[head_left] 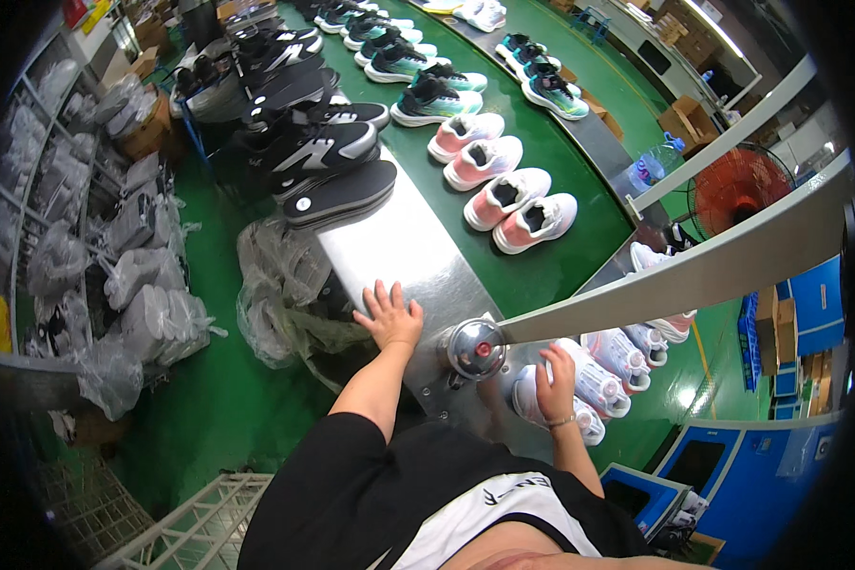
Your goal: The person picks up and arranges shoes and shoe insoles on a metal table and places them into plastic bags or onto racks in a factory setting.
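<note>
My left hand (390, 319) rests on the bare metal edge table (410, 249) with its fingers spread, holding nothing. Just right of it stands a round shiny metal dome (467, 353) with a red centre. Beyond that, my right hand (558, 388) reaches over a white sneaker (525, 393), its fingers apart. I cannot tell how firmly it touches the shoe. More pale sneakers (594, 380) stand in a row to its right. On the green conveyor belt (560, 275) ahead are white-and-pink sneakers (536, 223), with teal-and-black sneakers (439, 101) farther off.
Black sneakers (325, 147) and dark soles (351, 195) are piled on the metal table ahead left. A grey metal bar (674, 275) slants over the belt. Plastic-wrapped bundles (161, 313) fill racks at left. A red fan (739, 190) and blue machine (731, 475) stand right.
</note>
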A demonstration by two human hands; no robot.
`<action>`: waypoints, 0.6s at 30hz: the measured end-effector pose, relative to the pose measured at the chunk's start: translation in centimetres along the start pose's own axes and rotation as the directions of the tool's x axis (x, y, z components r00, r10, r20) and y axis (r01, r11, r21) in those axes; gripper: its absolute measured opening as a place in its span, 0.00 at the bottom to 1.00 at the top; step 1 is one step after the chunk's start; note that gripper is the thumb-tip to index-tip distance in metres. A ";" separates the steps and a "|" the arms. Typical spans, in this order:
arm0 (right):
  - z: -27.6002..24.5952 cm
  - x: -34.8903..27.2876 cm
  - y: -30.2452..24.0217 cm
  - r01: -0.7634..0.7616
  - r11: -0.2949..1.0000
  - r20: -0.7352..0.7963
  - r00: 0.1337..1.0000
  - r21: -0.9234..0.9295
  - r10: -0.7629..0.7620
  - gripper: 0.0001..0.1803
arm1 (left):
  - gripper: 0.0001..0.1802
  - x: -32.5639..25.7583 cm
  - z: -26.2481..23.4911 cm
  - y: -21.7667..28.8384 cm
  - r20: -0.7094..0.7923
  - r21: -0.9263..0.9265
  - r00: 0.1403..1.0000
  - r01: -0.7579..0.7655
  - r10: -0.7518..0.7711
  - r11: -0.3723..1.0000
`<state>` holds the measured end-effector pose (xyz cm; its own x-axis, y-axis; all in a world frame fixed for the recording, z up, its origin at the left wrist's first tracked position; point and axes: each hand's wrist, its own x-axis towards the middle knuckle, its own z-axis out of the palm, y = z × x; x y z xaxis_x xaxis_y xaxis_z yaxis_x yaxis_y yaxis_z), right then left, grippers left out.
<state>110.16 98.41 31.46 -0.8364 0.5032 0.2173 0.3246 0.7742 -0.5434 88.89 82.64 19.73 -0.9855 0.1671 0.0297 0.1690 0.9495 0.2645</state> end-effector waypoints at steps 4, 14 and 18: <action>-0.7 -5.1 -0.1 -0.094 0.995 -0.005 0.996 -0.022 0.094 0.13 | 0.27 0.0 -0.2 0.1 0.038 -0.029 0.999 0.011 -0.010 1.000; 0.8 -11.8 -3.0 -0.184 0.980 0.122 0.977 0.078 0.174 0.10 | 0.28 -0.2 -0.5 -0.5 0.118 -0.076 0.993 0.031 -0.022 0.997; 3.9 -13.6 -5.8 -0.225 0.971 0.304 0.933 0.077 0.192 0.11 | 0.32 0.0 -1.5 -0.9 0.215 -0.134 0.976 -0.001 0.030 0.991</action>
<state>117.90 85.54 28.46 -0.8522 0.5019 -0.1480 0.4698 0.6092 -0.6389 88.69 81.43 20.92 -0.9536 0.2484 -0.1703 0.1660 0.9053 0.3909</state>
